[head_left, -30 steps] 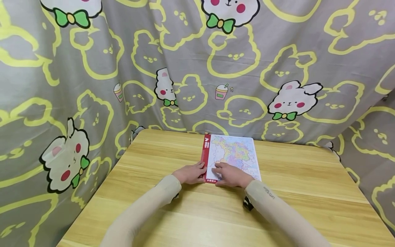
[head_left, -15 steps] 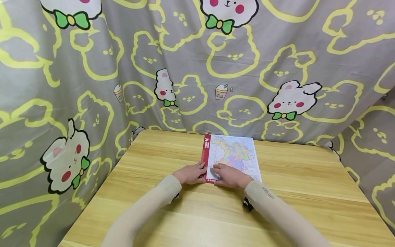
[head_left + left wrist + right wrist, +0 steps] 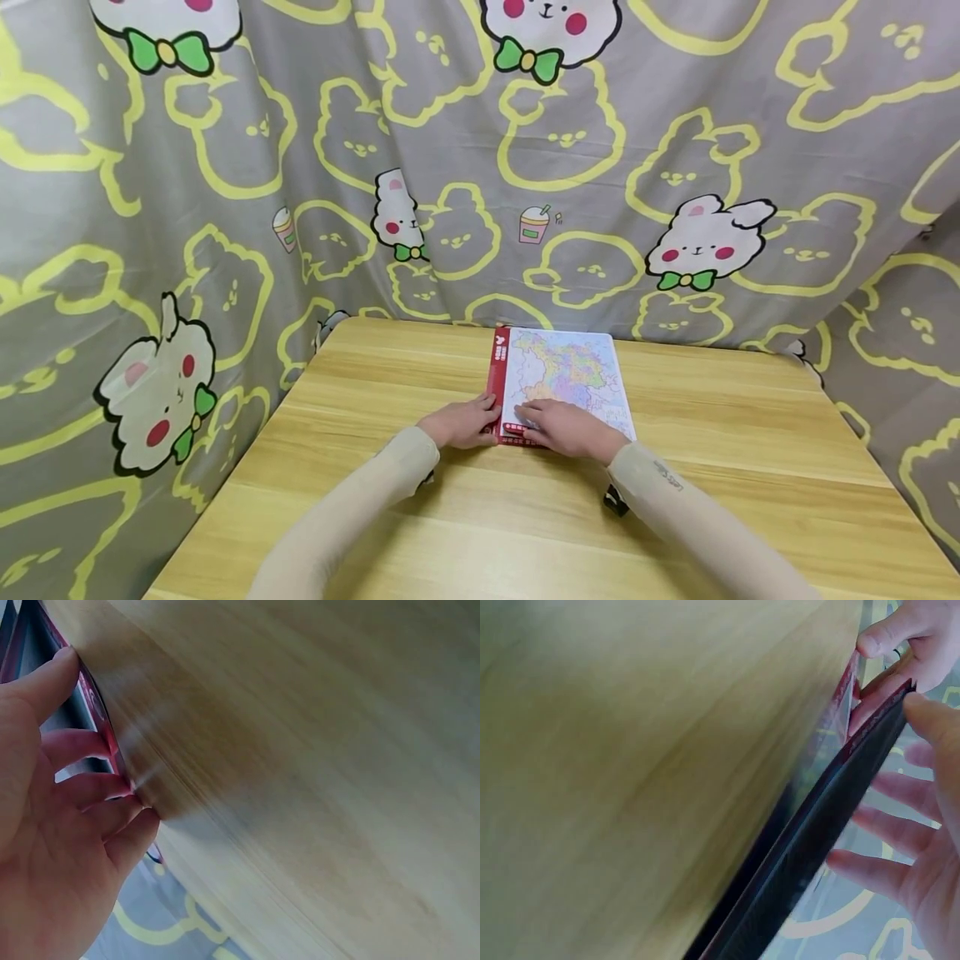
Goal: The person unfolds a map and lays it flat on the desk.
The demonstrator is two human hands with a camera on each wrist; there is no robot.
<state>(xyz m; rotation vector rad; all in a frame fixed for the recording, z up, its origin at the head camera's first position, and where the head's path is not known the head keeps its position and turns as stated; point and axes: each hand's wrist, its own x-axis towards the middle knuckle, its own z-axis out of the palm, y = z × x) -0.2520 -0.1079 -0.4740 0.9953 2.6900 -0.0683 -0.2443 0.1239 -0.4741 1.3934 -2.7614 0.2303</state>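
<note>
A thin map board (image 3: 566, 367) with a pale, many-coloured map and red strips along its left and near edges lies at the far middle of the table. My right hand (image 3: 576, 428) pinches its near-left corner, thumb at the edge and fingers over the face. That corner is raised, and the dark underside (image 3: 829, 802) shows in the right wrist view. Beneath it a second red-edged layer (image 3: 844, 690) stays low on the table. My left hand (image 3: 461, 422) rests its fingers along the red left edge, thumb near the corner.
The wooden table (image 3: 420, 517) runs out toward the person and to both sides. A grey curtain (image 3: 465, 150) with yellow outlines and white rabbits hangs close behind the table's far edge and along both sides.
My right hand has tilted up the map board's near-left corner, uncovering the red edge of the layer below. The left hand has stayed in place.
</note>
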